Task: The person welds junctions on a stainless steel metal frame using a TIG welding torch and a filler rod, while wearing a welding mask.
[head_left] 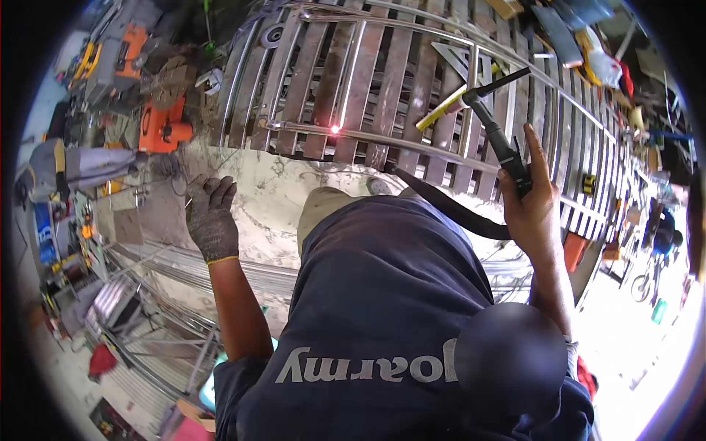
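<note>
My right hand (535, 202) is wrapped round the handle of a black TIG welding torch (494, 131), with its long back cap pointing up and right. A black sleeved cable (452, 206) runs from near this hand toward my lap. My left hand (213, 220), in a grey glove with a yellow cuff, is at the left with curled fingers. A thin rod seems to pass through them, though it is hard to make out. Ahead of me lies a shiny metal tube frame (382, 138), with a glowing red spot on its near tube.
The frame rests on a slatted wooden surface (353, 81). A triangular square (460, 62) and a yellow strip (441, 109) lie near the torch. An orange tool (163, 125) stands on the left; metal tubes (257, 275) lie beside me. A tape measure (588, 184) is at right.
</note>
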Demonstrator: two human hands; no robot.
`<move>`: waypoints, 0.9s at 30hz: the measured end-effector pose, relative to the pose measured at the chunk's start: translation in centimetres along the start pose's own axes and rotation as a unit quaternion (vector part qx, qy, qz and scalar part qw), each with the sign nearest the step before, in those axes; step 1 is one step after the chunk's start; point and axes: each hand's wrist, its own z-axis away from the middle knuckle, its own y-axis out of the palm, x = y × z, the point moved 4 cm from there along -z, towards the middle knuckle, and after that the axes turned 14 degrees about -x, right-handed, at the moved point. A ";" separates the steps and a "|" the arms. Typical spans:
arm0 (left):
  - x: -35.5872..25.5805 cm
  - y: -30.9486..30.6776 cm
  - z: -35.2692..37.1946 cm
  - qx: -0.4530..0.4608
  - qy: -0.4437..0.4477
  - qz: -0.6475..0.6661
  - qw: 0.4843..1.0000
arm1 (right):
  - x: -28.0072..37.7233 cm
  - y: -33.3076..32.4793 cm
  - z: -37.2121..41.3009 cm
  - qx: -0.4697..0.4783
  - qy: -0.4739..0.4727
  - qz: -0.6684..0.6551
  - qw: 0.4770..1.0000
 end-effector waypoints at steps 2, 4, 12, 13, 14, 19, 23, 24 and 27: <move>-0.5 0.9 -1.2 0.029 -0.007 -0.020 0.999 | 0.2 -0.4 2.0 -0.016 0.022 0.003 1.000; -1.9 1.0 -2.6 0.065 0.003 -0.045 0.997 | 1.1 -0.7 4.1 -0.026 0.043 0.020 0.999; -7.2 -3.9 -7.7 0.123 0.037 -0.088 0.988 | 5.8 3.6 14.1 -0.035 0.083 0.033 0.995; -7.0 -4.6 -7.9 0.132 0.034 -0.088 0.987 | 6.0 4.3 15.4 -0.036 0.087 0.031 0.995; -6.5 -5.3 -8.0 0.142 0.030 -0.089 0.985 | 5.8 5.0 16.6 -0.037 0.096 0.025 0.994; -4.2 -7.4 -8.4 0.183 -0.013 -0.119 0.976 | 4.1 8.3 22.8 -0.028 0.203 0.042 0.978; -3.8 -7.5 -9.2 0.212 -0.012 -0.130 0.968 | -3.8 10.9 28.9 -0.092 0.139 0.129 0.977; -3.9 -7.3 -9.5 0.213 -0.024 -0.125 0.969 | -6.4 10.9 30.8 -0.089 0.207 0.144 0.964; -2.8 -7.1 -11.1 0.223 -0.074 -0.082 0.968 | -14.6 10.5 37.8 -0.105 0.364 0.169 0.910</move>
